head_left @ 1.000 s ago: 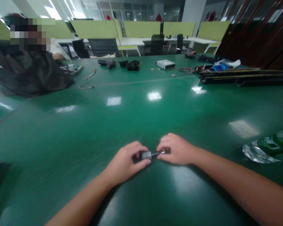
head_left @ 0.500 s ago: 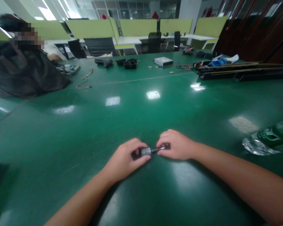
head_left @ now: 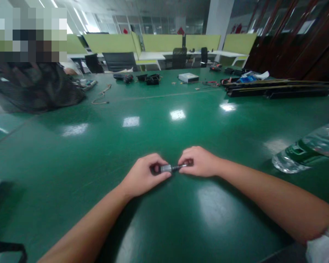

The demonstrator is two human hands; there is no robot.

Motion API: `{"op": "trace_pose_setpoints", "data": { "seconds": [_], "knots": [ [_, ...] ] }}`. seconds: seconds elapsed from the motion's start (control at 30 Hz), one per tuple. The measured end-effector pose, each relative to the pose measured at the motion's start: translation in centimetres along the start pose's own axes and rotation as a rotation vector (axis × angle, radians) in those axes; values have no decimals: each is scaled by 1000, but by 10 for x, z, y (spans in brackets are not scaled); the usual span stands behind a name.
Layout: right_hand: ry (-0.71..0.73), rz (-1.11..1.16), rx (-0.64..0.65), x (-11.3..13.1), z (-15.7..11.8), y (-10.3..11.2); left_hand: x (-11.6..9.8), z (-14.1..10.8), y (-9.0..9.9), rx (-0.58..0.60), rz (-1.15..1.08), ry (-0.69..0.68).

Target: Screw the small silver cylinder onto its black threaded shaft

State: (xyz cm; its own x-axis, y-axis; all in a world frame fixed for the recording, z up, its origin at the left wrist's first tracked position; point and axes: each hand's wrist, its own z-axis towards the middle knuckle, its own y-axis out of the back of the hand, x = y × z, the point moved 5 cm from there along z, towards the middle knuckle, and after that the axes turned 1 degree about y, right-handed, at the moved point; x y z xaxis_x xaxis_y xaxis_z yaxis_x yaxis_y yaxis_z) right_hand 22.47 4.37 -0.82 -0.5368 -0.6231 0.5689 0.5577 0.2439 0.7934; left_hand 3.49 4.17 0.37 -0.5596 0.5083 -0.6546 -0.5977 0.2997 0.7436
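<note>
Between my two hands, low over the green table, lies a slim black-and-silver rod-shaped tool (head_left: 166, 168). Its exact kind is too small to make out. My left hand (head_left: 146, 173) is closed round the thick black end, thumb and fingers at the silver collar. A thin dark neck runs from the collar toward my right hand (head_left: 199, 161), whose fingertips pinch the narrow metallic end. That end is partly hidden by the fingers.
A clear plastic bottle with a green label (head_left: 304, 151) lies on its side at the right. Long black strips (head_left: 279, 88), a white-topped box (head_left: 188, 77) and black parts (head_left: 152, 79) sit along the far side of the green table (head_left: 153, 135). A person in dark clothing (head_left: 41, 87) is at the left.
The view has shifted, so the hands and tool sit slightly higher and further left, and more of the bottle shows. Both hands keep their hold on the tool.
</note>
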Motion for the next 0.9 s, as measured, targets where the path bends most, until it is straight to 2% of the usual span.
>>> {"op": "trace_pose_setpoints", "data": {
  "seconds": [0.13,0.2,0.53,0.7,0.9],
  "knots": [
    [0,13,-10,-1,0,0,2,-2,-3,-18,-29,60],
    [1,17,-14,-2,0,0,2,-4,-2,-46,-44,50],
    [34,22,-27,0,0,1,3,-4,-1,-18,-26,22],
    [92,-33,-77,8,0,1,1,-4,-1,-19,-28,16],
    [142,6,-72,13,2,0,2,-2,-2,-24,-11,30]
  ]
}}
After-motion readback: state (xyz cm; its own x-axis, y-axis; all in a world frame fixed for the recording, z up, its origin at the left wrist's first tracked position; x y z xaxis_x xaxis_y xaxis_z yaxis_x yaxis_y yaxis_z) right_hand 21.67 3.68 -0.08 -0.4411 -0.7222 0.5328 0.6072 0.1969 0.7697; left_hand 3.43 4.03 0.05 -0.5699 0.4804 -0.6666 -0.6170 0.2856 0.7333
